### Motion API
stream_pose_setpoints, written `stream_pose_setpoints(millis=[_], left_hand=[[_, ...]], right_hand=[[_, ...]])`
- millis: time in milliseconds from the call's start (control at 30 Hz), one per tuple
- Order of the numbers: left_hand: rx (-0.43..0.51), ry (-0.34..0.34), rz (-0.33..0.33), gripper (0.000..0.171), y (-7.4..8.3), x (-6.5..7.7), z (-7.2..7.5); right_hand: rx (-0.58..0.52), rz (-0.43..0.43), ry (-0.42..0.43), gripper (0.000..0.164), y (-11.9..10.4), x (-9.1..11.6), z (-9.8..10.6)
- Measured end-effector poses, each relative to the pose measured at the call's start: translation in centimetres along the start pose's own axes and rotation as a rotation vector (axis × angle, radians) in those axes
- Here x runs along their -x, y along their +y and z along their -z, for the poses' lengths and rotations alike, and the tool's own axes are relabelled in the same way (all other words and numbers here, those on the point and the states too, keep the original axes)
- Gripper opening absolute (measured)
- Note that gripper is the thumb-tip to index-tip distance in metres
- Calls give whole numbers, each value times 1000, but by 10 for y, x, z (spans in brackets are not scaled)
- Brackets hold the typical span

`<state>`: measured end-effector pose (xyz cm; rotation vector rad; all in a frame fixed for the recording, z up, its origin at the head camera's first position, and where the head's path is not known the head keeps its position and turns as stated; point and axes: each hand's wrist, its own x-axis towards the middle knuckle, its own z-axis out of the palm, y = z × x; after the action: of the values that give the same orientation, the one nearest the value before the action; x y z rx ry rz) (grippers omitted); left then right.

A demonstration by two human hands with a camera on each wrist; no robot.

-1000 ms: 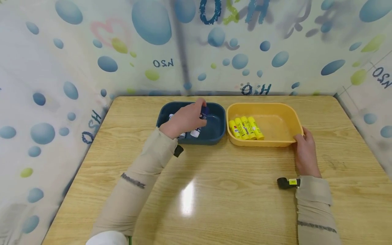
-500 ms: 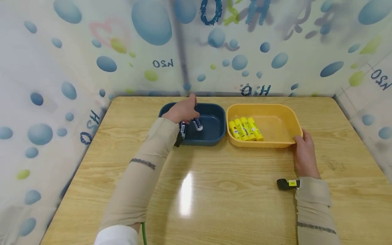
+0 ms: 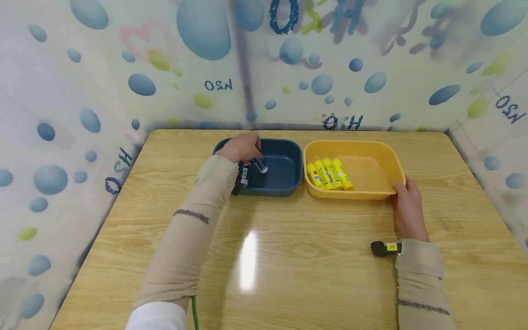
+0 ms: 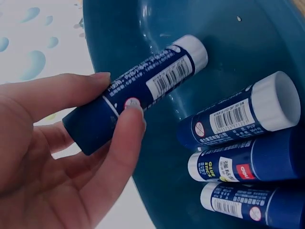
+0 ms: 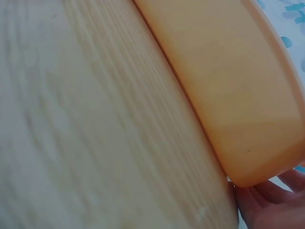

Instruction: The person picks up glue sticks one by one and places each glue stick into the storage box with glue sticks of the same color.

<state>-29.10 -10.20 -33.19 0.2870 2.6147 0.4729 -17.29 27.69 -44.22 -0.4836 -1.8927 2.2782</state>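
My left hand (image 3: 240, 147) is over the left part of the dark blue tub (image 3: 284, 174), pinching a navy glue stick (image 4: 143, 93) with a white end. In the left wrist view the thumb and fingers hold its dark end, and its white end points to the upper right. Beside it in the tub lie several similar glue sticks (image 4: 224, 162), side by side. My right hand (image 3: 410, 208) grips the front right corner of the yellow tub (image 3: 379, 176), thumb on the rim and fingers beneath. Several yellow glue sticks (image 3: 330, 174) lie in a row at that tub's left end.
Both tubs stand next to each other toward the back of a wooden table (image 3: 313, 261). Behind them rises a wall (image 3: 288, 105) printed with blue bubbles. A green cord (image 3: 194, 311) hangs by the left sleeve.
My left hand has shifted left over the blue tub, bringing the navy glue stick along and tilting it lower. The right hand keeps its grip on the yellow tub.
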Motion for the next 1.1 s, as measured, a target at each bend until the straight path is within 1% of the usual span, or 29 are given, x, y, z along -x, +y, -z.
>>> stream_pose_setpoints(millis=[100, 233, 333, 400, 433, 500, 567, 633, 667, 733, 800, 1033, 1100], left_hand=[[-19, 21, -7, 22, -2, -2, -1], [-46, 67, -13, 16, -1, -1, -3], [-86, 81, 5, 12, 0, -1, -5], [-114, 52, 27, 11, 2, -1, -6], [-126, 31, 43, 13, 3, -1, -6], [-155, -28, 79, 29, 6, -2, -7], [-165, -81, 122, 49, 9, 0, -8], [-171, -112, 160, 65, 11, 2, -8], [-179, -119, 173, 71, 12, 3, -8], [-173, -124, 199, 75, 15, 4, -9], [-189, -124, 202, 74, 16, 3, -10], [-210, -175, 265, 74, 20, -8, -18], [-223, -182, 268, 73, 19, -9, -20]], right_hand=[[2, 4, -5, 46, 1, -1, -1], [9, -2, -14, 47, 1, -1, -2], [7, -11, -10, 47, 1, -1, -3], [6, -13, -4, 47, 1, 0, -3], [0, -13, -3, 47, 1, 0, -2], [-11, -11, -4, 47, 1, 0, -2], [-12, -9, -10, 47, 0, 0, -1], [-14, -7, -16, 47, 0, 0, -1], [-15, -7, -18, 46, 0, 0, -1], [-17, -5, -19, 46, 0, -1, -1], [-25, -2, -20, 46, 0, -1, -1], [-16, -7, -18, 47, 0, 0, 2], [-8, -13, -21, 47, 1, 0, 2]])
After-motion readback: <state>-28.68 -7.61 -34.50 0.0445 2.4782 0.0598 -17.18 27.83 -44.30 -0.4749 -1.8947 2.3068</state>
